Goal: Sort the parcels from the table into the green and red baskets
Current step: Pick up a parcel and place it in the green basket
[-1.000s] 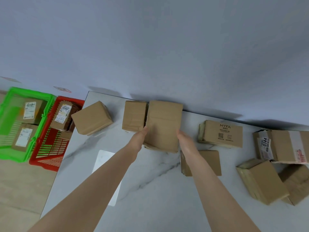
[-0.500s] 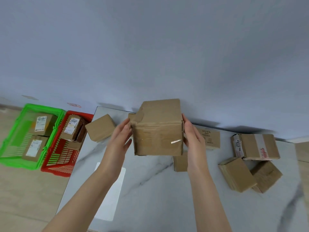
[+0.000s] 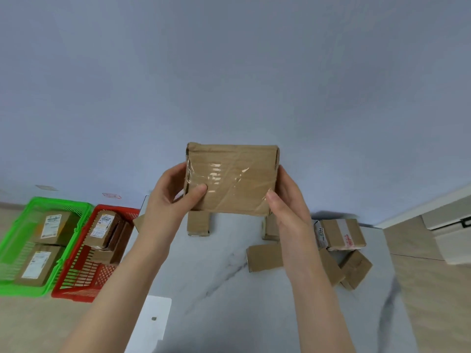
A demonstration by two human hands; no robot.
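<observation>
table (image 3: 229, 289): parcels (image 3: 198, 223) half-hidden (behind held parcel (image 3: 230, 179))

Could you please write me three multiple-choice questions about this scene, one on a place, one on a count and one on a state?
1. Where does the green basket stand? A. left of the red basket B. right of it C. stacked on top of it
2. How many parcels lie in the green basket? A. none B. two C. five
3. What about the taped box? A. lying in the green basket B. held up by the left hand and right hand C. inside the red basket
Answers: 1 A, it is leftmost, on the floor; 2 B, two labelled ones show inside; 3 B, fingers grip its sides in the air.
</observation>
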